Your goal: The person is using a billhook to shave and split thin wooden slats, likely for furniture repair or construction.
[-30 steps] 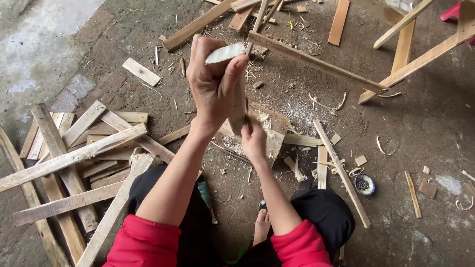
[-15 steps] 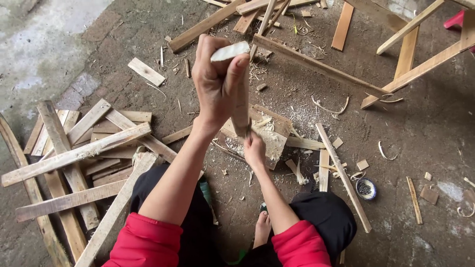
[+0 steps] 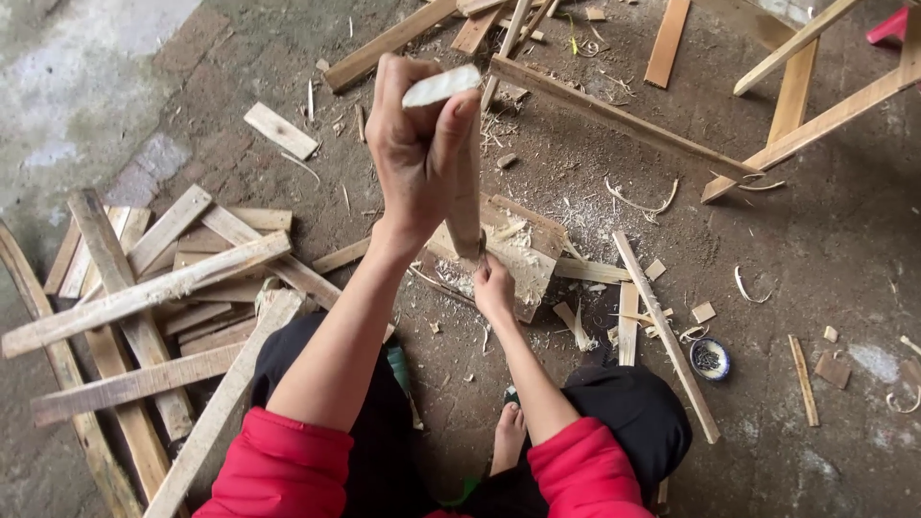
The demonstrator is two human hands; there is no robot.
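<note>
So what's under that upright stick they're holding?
A flat wooden block scattered with pale shavings. The right hand and left hand steady the stick; its contact point is hidden.

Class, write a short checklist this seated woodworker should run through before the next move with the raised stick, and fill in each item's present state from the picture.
1. Left hand closed firmly round the long pale wooden stick: ok.
2. Right hand steadying the stick's lower end on the flat wooden block: ok.
3. Right hand's fingers away from the stick's tip: not ok, they sit right beside it.
4. Bare foot away from the block: ok.
5. Small round tin of nails out of the way: ok.
6. Any blade in hand: cannot tell.
</note>
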